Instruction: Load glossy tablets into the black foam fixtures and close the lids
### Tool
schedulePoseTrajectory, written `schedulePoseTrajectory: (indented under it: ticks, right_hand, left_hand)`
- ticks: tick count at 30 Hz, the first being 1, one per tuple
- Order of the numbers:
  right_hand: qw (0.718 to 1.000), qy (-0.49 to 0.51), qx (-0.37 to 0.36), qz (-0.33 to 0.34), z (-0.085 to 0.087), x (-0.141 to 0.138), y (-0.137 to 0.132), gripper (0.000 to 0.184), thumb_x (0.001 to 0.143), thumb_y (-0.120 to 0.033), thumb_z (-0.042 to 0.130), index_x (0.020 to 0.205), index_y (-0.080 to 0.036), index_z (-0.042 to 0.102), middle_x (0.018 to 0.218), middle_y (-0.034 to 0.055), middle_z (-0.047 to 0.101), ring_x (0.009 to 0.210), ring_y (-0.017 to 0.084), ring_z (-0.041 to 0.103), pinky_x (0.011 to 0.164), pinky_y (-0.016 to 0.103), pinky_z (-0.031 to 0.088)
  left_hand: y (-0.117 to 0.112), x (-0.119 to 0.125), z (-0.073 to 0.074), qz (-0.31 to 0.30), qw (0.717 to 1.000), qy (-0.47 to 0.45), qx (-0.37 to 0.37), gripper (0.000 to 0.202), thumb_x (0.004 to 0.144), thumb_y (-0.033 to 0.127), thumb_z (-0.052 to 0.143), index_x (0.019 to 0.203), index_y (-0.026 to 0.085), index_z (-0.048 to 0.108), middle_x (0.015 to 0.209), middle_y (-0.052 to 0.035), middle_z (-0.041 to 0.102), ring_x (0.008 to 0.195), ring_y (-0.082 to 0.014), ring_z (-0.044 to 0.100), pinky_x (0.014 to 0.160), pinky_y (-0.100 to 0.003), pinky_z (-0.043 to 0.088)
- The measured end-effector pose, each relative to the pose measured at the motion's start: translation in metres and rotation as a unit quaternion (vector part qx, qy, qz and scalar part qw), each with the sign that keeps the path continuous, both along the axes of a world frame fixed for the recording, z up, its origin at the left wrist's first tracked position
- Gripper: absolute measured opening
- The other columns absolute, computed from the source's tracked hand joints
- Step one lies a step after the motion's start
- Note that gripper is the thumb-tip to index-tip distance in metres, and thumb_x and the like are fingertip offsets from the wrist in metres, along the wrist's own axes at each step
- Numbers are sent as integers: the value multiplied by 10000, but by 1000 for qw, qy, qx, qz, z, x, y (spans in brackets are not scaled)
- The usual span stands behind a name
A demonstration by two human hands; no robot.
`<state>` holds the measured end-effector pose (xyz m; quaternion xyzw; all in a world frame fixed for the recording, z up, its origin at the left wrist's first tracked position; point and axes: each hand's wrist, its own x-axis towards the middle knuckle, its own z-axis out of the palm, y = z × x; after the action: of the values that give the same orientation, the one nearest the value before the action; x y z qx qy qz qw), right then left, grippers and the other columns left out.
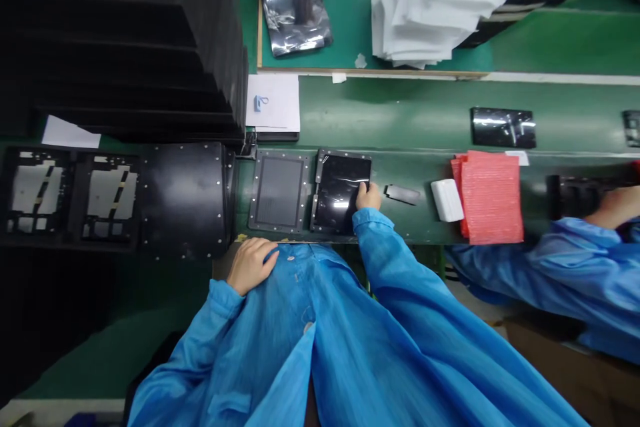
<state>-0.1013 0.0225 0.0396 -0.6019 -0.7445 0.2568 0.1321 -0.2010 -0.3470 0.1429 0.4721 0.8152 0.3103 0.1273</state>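
Observation:
My right hand (369,197) lies on the lower right corner of a glossy black panel (337,193), which sits in a dark frame on the green bench (400,113). Beside that panel is a similar dark frame (279,190) with a matte grey centre. A small black strip (403,194) lies just right of my right hand. My left hand (250,265) rests on the front of my blue smock (300,340) at the bench edge, fingers together, holding nothing that I can see.
A white block (447,200) and pink foam sheets (491,197) lie on the bench. A co-worker's hand (617,207) works at the right. Black trays with cutouts (110,197) stand left, below a tall black rack (120,40). Beyond are a silver bag (295,13) and white sheets (430,0).

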Motion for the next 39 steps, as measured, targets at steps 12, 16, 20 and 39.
schedulePoseTrajectory:
  ticks: [12, 16, 20, 39]
  right_hand:
    - [993, -23, 9, 112, -36, 100, -39, 589, 823, -446, 437, 1310, -120, 485, 1231, 189, 534, 1149, 296, 496, 992, 466, 395]
    - [994, 21, -30, 102, -48, 127, -58, 652, 807, -517, 464, 1359, -171, 434, 1258, 153, 509, 1172, 279, 485, 994, 459, 410]
    - [987, 36, -82, 132, -47, 133, -53, 708, 786, -519, 515, 1400, -189, 388, 1223, 145, 498, 1141, 289, 505, 978, 482, 423]
    - [942, 186, -137, 244, -20, -25, 115, 372, 737, -444, 617, 1031, -219, 651, 979, 74, 538, 885, 222, 555, 855, 410, 486]
  left_hand:
    - [142, 2, -69, -70, 966, -96, -231, 743, 828, 516, 542, 1420, 109, 350, 1530, -147, 251, 1431, -345, 135, 1134, -613, 95]
    - [163, 23, -88, -12, 961, -102, -255, 763, 872, 480, 459, 1468, 69, 216, 1562, -155, 118, 1442, -340, 17, 1138, -594, 76]
    - [163, 36, -94, 36, 957, -104, -267, 739, 881, 434, 443, 1483, 108, 167, 1561, -153, 130, 1444, -321, 17, 1135, -592, 88]
    - [303, -51, -49, 245, 916, -81, -307, 555, 941, 401, 289, 1456, 192, 277, 1556, -62, 207, 1450, -247, 105, 1142, -570, 138]
